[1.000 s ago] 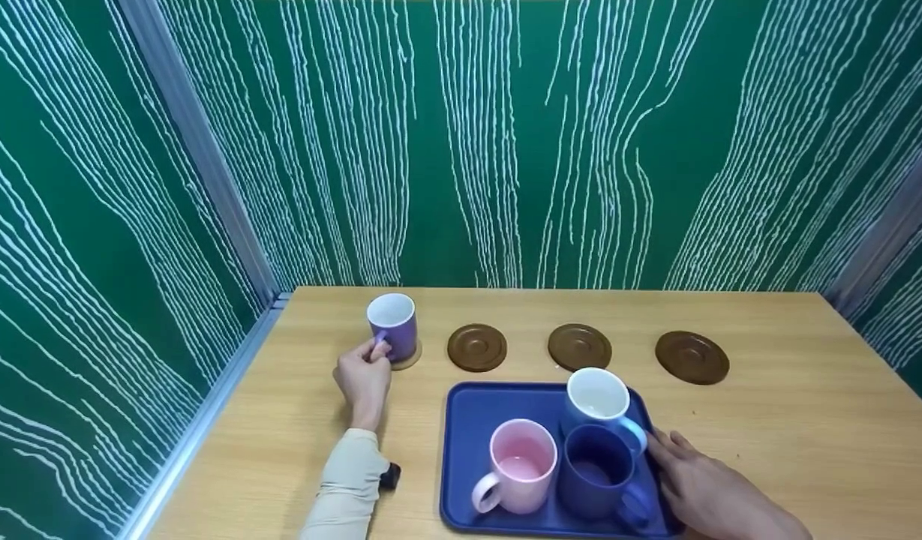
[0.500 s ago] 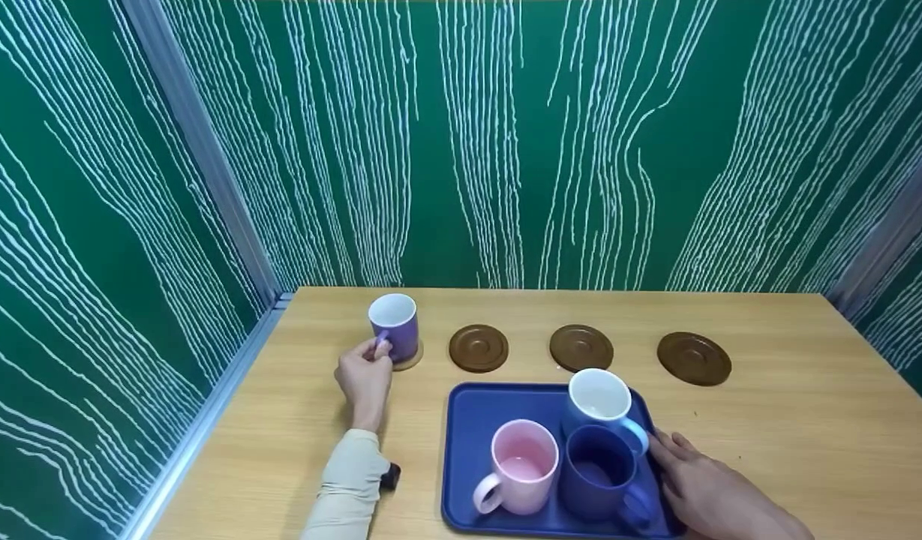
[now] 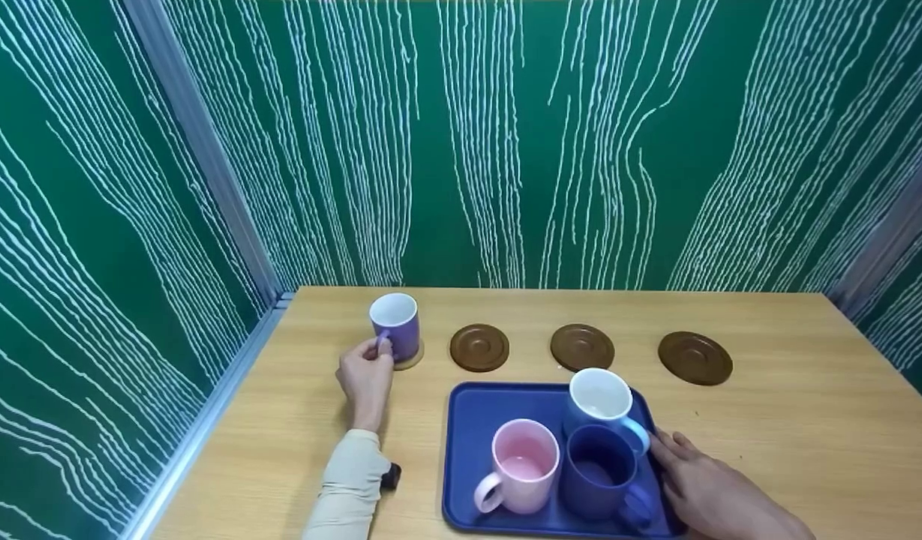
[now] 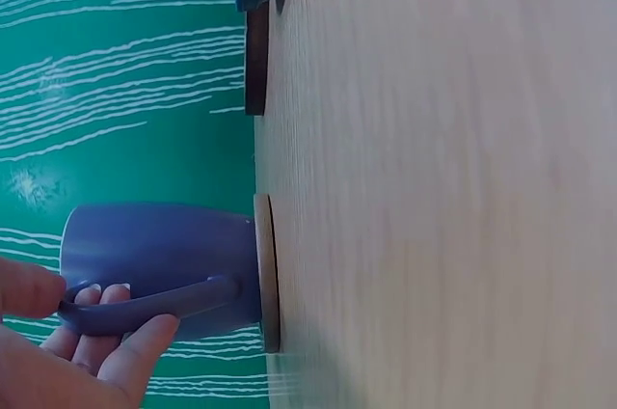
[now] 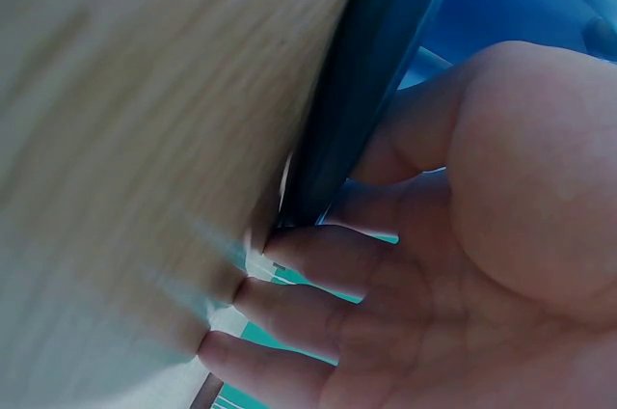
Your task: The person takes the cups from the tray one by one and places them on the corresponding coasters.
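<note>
Across the table, the person's left hand (image 3: 367, 379) has its fingers curled round the handle (image 4: 159, 305) of the purple mug (image 3: 402, 330), which stands upright on a pale coaster (image 3: 413, 361). The right hand (image 3: 712, 480) has its fingers extended, touching the edge of the blue tray (image 3: 468, 405). Both hands and the mug hold the same places as a moment ago. The tray bears a pink mug (image 3: 524, 484), a light-blue mug (image 3: 599, 396) and a dark-blue mug (image 3: 592, 491). Three brown coasters (image 3: 479, 348) lie beyond it on the wooden table (image 3: 265, 450), before a white-streaked green wall (image 3: 423, 225).
</note>
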A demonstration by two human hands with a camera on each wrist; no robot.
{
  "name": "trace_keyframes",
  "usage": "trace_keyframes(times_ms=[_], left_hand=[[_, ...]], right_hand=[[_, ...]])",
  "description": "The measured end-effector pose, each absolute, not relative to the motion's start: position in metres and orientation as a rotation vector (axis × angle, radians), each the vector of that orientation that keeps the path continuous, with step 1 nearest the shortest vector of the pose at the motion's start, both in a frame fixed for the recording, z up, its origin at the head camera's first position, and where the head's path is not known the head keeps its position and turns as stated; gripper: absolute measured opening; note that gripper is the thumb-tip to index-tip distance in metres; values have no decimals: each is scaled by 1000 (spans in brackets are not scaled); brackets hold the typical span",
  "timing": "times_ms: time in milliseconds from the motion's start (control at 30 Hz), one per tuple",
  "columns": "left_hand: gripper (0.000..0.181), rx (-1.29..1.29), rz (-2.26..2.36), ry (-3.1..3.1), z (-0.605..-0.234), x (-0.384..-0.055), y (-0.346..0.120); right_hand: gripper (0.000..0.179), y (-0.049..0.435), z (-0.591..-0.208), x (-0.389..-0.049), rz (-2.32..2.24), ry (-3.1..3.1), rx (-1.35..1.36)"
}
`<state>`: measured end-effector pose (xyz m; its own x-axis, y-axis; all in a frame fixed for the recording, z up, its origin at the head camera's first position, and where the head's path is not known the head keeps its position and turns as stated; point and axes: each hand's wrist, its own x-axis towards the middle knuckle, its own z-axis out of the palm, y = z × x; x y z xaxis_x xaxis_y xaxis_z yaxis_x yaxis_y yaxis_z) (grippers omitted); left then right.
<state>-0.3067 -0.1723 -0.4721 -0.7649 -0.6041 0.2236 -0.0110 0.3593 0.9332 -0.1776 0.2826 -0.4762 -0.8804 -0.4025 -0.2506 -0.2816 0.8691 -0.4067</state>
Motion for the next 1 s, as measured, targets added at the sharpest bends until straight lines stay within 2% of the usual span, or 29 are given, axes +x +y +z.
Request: trace_keyframes(times_ms=[100,333,467,700,867,1000], left_hand=[[15,526,-1412,-2081,-472,-306,-172],[23,566,-1404,-2079,-471,-306,-172],[28,609,-1420,-2063,-468,-305,-176],[28,639,-1458,-2019,-453,-298,-183],[27,599,-1477,-1981,-437,-294,-183],[23,540,-1478,-1937,-426,-289,-180]], right_hand=[[111,283,-476,-178,-506,2715,-520],[74,283,-480,-181,-543,2720,-443],[68,283,-481,-182,-548,2744,-453],[100,285,-480,-180,-543,2687,-470],[79,284,-480,-182,-577,2707,-429],[84,284,-481,-182,-546,2721,-469]])
